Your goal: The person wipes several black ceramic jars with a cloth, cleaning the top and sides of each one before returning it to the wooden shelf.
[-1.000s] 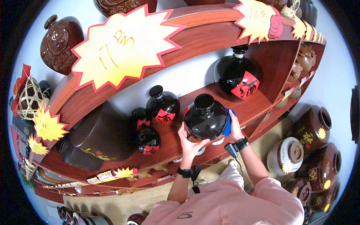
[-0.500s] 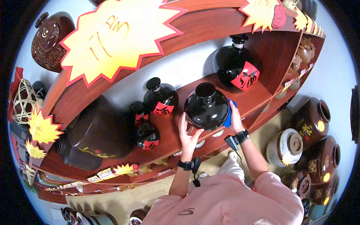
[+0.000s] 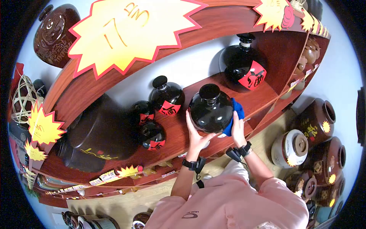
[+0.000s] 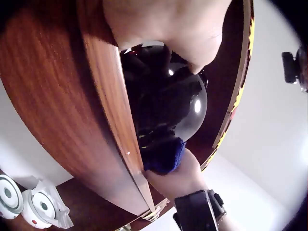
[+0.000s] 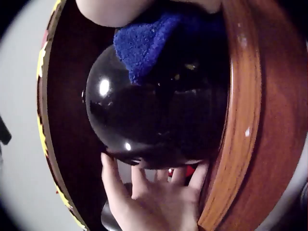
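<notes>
A glossy black round wine jar point(image 3: 211, 110) with a flared black stopper stands near the front of the red-brown wooden shelf point(image 3: 179, 147). My left hand point(image 3: 195, 138) holds its left side, fingers spread along the belly and thumb across the front. On the right side, my right hand point(image 3: 239, 131) grips a blue cloth point(image 3: 238, 108) against the jar. The right wrist view shows the fluffy cloth point(image 5: 144, 43) lying on the dark belly, with the left fingertips at the opposite side. In the left wrist view the cloth point(image 4: 166, 156) sits between jar and right hand.
Smaller black jars with red labels point(image 3: 169, 108) stand left of the held jar; a bigger one point(image 3: 253, 74) is behind right. A huge dark jar point(image 3: 101, 133) fills the shelf's left end. Starburst price signs point(image 3: 126, 32) hang along the curved upper edge. Several floor jars point(image 3: 289, 149) stand right.
The right hand and blue cloth have moved up and farther back along the jar's right side, and more cloth shows. A red label edge at the jar's left is no longer visible.
</notes>
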The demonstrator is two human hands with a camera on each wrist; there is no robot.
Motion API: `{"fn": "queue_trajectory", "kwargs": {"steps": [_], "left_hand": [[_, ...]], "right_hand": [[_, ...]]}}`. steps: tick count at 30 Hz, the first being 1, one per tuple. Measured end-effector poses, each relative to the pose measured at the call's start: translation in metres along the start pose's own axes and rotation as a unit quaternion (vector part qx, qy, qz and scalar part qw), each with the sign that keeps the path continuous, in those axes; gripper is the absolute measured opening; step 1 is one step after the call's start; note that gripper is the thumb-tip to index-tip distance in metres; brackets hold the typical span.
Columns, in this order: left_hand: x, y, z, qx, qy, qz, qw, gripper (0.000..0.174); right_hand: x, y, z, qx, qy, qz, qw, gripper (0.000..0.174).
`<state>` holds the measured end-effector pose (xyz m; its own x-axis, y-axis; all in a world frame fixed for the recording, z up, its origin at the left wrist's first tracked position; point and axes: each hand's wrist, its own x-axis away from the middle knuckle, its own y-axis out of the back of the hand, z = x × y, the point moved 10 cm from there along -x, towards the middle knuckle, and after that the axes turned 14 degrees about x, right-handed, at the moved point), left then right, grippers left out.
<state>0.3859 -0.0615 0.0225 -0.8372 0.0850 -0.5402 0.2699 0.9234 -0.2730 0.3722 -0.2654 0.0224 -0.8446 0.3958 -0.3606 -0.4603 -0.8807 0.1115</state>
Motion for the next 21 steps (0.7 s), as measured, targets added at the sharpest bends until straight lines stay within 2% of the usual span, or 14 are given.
{"fn": "queue_trajectory", "kwargs": {"steps": [1,3,5,6,7,9,11,13,14,15,17,18,20,21], "left_hand": [[-0.001,0.000,-0.001,-0.014,-0.003,0.005,1.000,0.139],[-0.002,0.000,-0.003,-0.043,-0.007,0.014,0.999,0.139],[-0.002,0.001,0.001,-0.009,-0.008,0.014,1.000,0.137],[-0.001,0.001,0.003,0.008,-0.007,0.015,1.000,0.135],[-0.001,0.001,0.002,0.008,-0.008,0.017,1.000,0.134],[-0.002,-0.001,-0.001,0.009,-0.014,0.022,1.000,0.132],[-0.003,-0.002,-0.003,0.016,-0.004,0.020,1.000,0.131],[-0.003,-0.002,-0.005,0.032,0.001,0.006,0.999,0.129],[-0.003,-0.003,-0.006,0.043,0.002,-0.007,0.999,0.129],[-0.002,-0.002,-0.005,0.055,0.003,-0.019,0.998,0.128],[-0.002,-0.001,-0.003,0.049,-0.001,-0.018,0.999,0.128],[-0.002,0.000,-0.002,0.046,-0.004,-0.017,0.999,0.128],[-0.004,-0.001,-0.007,0.021,-0.008,-0.013,1.000,0.129],[-0.003,-0.001,-0.008,0.009,-0.010,-0.013,1.000,0.129]], "right_hand": [[0.001,0.000,0.026,0.071,0.078,0.004,0.994,0.045],[0.010,-0.005,0.075,0.211,0.228,0.013,0.950,0.041],[0.010,-0.018,0.125,0.266,0.299,0.076,0.913,0.040],[0.006,-0.025,0.135,0.319,0.335,0.091,0.882,0.034],[-0.001,-0.022,0.147,0.270,0.334,0.063,0.901,0.029],[-0.018,-0.022,0.134,0.234,0.316,0.088,0.915,0.028],[-0.038,-0.022,0.105,0.161,0.217,0.131,0.954,0.028],[-0.055,-0.025,0.044,0.017,0.040,0.181,0.983,0.033],[-0.059,-0.029,0.020,-0.093,-0.022,0.189,0.977,0.039],[-0.057,-0.027,-0.017,-0.118,-0.139,0.197,0.963,0.045],[-0.035,-0.043,-0.038,-0.274,-0.256,0.222,0.900,0.052],[-0.029,-0.041,-0.058,-0.272,-0.263,0.184,0.907,0.054],[-0.018,-0.034,-0.059,-0.255,-0.271,0.116,0.921,0.057],[-0.019,-0.025,-0.056,-0.198,-0.224,0.093,0.950,0.056]]}}
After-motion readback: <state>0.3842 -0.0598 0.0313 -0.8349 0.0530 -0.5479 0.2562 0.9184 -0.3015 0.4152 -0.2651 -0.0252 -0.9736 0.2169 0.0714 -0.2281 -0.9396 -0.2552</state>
